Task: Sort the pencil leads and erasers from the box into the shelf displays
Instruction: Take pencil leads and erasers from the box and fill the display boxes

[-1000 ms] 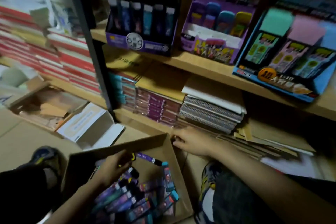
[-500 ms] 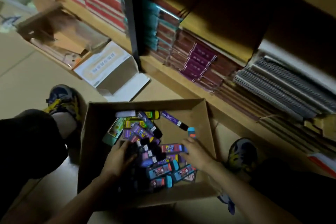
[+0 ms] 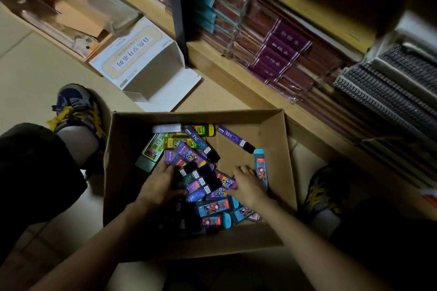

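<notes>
Cardboard box [image 3: 279, 139] on floor between two shoes, just in front of bottom shelf [image 3: 238, 78]. Full of mixed lead cases and erasers [image 3: 189, 149], piled toward left and near side. Left hand [image 3: 160, 186] down in pile, grip wrapped round bunch of dark lead cases [image 3: 201, 178]. Right hand [image 3: 248, 184] on pile beside it, fingers curled; grip state: cannot tell. Blue case [image 3: 261, 168] just right of right hand. Opened white carton [image 3: 146, 64] on floor behind box.
</notes>
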Motion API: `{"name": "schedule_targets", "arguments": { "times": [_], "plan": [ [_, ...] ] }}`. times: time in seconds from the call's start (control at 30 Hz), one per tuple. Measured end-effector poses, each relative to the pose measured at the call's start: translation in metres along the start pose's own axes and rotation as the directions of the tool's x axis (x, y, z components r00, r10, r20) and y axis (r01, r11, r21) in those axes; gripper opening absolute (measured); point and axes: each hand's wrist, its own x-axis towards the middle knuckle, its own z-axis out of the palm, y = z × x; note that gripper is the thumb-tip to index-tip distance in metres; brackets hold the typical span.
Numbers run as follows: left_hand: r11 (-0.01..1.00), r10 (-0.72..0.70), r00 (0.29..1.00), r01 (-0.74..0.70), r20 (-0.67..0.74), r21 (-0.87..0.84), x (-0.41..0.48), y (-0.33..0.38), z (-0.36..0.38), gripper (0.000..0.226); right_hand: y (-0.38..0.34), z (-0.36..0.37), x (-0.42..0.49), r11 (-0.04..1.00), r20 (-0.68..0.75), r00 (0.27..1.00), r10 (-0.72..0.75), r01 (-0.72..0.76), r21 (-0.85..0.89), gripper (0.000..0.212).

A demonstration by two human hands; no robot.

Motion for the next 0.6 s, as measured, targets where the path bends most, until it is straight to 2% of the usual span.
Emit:
{"name": "schedule_targets", "arguments": {
  "times": [0.07, 0.17, 0.3, 0.43, 0.6],
  "plan": [
    [1.0, 0.002, 1.0, -0.002, -0.018, -0.015, -0.002, 0.003, 0.002, 0.079, 0.001, 0.002, -0.001, 0.999, -0.003, 1.0, -0.007, 0.007, 0.033, 0.04],
    [0.989, -0.019, 1.0, 0.015, -0.023, -0.148, -0.002, 0.009, 0.004, 0.071, -0.003, 0.005, -0.003, 0.997, -0.033, 0.999, -0.038, 0.04, 0.063, 0.04],
    [0.993, -0.009, 1.0, 0.013, 0.028, -0.116, 0.006, 0.018, 0.006, 0.074, -0.019, 0.012, -0.004, 0.981, -0.081, 0.996, -0.025, 0.039, 0.187, 0.038],
    [0.989, -0.041, 0.986, 0.064, 0.163, -0.137, 0.017, 0.025, 0.007, 0.078, -0.032, 0.018, -0.006, 0.854, -0.016, 0.994, 0.109, -0.085, 0.514, 0.038],
    [0.944, -0.048, 0.966, 0.127, 0.254, -0.305, 0.027, 0.029, 0.005, 0.068, -0.032, 0.018, -0.008, 0.661, 0.087, 0.981, 0.171, -0.18, 0.728, 0.034]
  ]
}}
